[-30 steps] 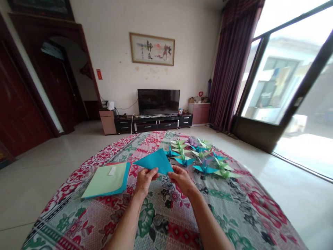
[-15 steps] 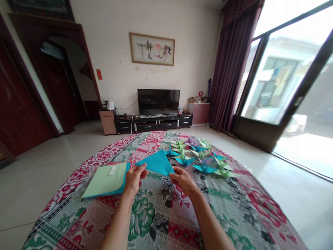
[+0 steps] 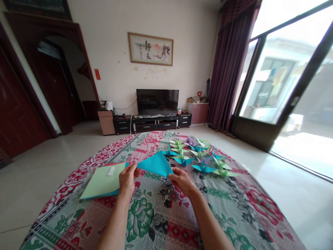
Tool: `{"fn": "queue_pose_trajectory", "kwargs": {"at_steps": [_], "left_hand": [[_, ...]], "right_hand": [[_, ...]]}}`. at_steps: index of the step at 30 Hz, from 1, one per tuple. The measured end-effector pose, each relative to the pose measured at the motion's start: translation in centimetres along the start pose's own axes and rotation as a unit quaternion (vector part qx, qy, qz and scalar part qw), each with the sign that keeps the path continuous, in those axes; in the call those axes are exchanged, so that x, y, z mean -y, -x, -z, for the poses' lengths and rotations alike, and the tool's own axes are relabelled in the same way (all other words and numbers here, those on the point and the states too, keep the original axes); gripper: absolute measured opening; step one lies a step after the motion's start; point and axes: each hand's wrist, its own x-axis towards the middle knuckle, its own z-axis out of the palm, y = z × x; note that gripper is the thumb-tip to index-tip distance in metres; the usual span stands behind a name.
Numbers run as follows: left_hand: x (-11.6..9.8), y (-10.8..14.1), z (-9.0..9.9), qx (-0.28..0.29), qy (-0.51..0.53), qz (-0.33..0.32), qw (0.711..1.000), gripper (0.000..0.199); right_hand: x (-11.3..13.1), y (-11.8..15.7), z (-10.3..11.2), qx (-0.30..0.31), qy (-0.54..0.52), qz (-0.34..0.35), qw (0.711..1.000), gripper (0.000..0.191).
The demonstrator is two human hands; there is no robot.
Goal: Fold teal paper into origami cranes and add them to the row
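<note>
A folded sheet of blue paper (image 3: 156, 164), roughly triangular, is held up between my two hands above the cloth. My left hand (image 3: 128, 175) pinches its left corner between thumb and fingers. At the lower right corner, my right hand (image 3: 181, 178) grips the paper the same way. Left of my left hand lies a stack of coloured paper (image 3: 102, 182), light green on top with blue and red edges showing and a small white slip (image 3: 111, 171) on it. Several folded paper cranes (image 3: 204, 166) in green, blue and purple stand to the right.
A patterned red, green and grey cloth (image 3: 145, 222) covers the round table. Beyond it stand a low black cabinet (image 3: 145, 127) and a television (image 3: 157, 102) against the wall. A dark curtain (image 3: 225, 69) and a glass door are at the right.
My left hand has shifted left and slightly down, with the blue paper's left corner still pinched. My right hand stays nearly in place. The whole view has moved slightly.
</note>
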Motion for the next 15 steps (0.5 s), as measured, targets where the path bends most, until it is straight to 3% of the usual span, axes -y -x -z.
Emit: {"fn": "queue_pose_trajectory", "kwargs": {"at_steps": [6, 10, 13, 15], "left_hand": [[0.1, -0.3, 0.0, -0.009, 0.044, 0.007, 0.999, 0.037], [0.2, -0.4, 0.3, -0.073, 0.011, -0.009, 0.997, 0.039], [0.5, -0.1, 0.0, -0.105, -0.078, -0.092, 0.987, 0.037], [0.7, 0.4, -0.5, -0.061, -0.125, -0.151, 0.979, 0.034]], "right_hand": [[-0.1, -0.1, 0.2, 0.000, -0.004, 0.009, 1.000, 0.030], [0.0, -0.3, 0.2, -0.029, -0.009, 0.033, 0.999, 0.034], [-0.2, -0.6, -0.5, -0.054, 0.023, 0.075, 0.995, 0.032], [-0.5, -0.8, -1.2, -0.074, 0.059, 0.114, 0.989, 0.028]]}}
